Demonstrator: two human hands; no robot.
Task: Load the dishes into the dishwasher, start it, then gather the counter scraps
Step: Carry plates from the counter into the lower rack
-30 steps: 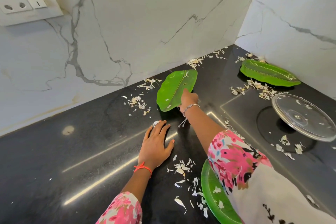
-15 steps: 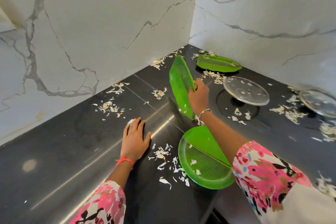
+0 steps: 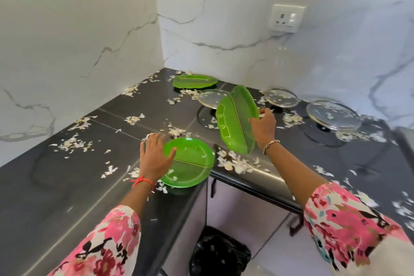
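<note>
Leaf plate (image 3: pixel 237 121) held above counter (image 3: pixel 67 186).
Right hand (image 3: pixel 264 127) clamps the tilted leaf plate, 1 o'clock from the round plate (image 3: pixel 192 163); left hand (image 3: pixel 154 157), fingers spread, seemingly rests on that plate's rim.

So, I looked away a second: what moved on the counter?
The right hand, then touching the flat leaf-shaped plate, now grips it, lifted on edge. The left hand moved from bare counter onto the round green plate. The corner leaf plate, glass plates and scraps stayed put.

Glossy green plastic leaf plate (image 3: pixel 237 123); clear glass dish (image 3: pixel 333 116); polished dark stone counter (image 3: pixel 56 186).
</note>
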